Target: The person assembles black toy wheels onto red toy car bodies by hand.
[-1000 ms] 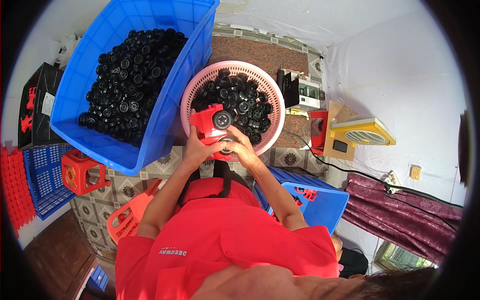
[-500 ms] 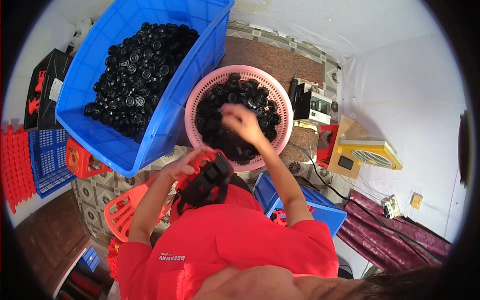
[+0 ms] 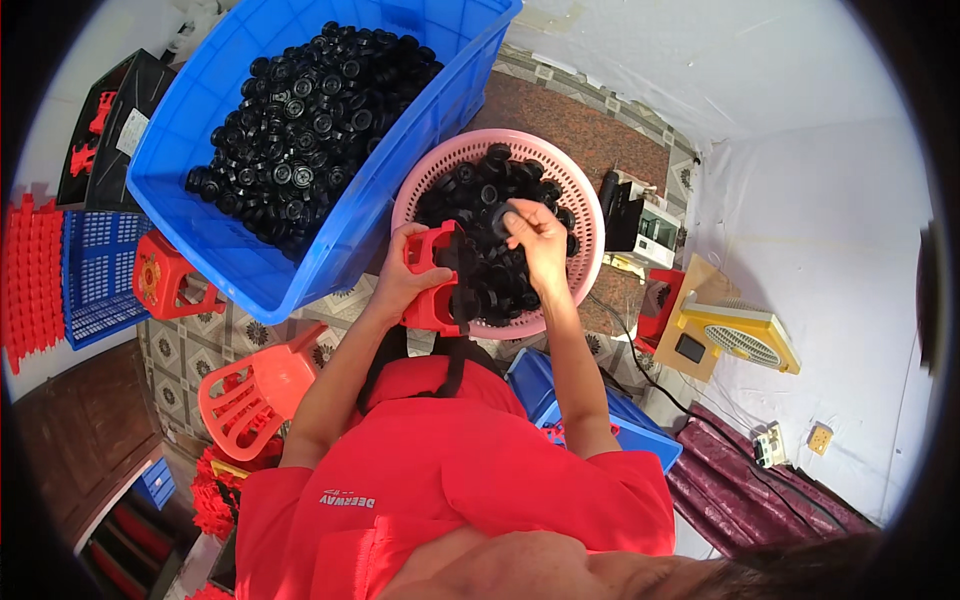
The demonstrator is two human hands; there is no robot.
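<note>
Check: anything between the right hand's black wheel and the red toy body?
Nothing visible: the gap between the black wheel in the right hand and the red toy body in the left hand looks open. Loose wheels in the pink basket show beneath it, apparently lower down.

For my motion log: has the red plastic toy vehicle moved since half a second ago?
Yes: the toy vehicle moved forward (up the picture) relative to the round pink plastic basin.

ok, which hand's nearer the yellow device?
Right. The right hand, over the pink basket, is left of the yellow device; the left hand, gripping the red plastic part, is farther left.
</note>
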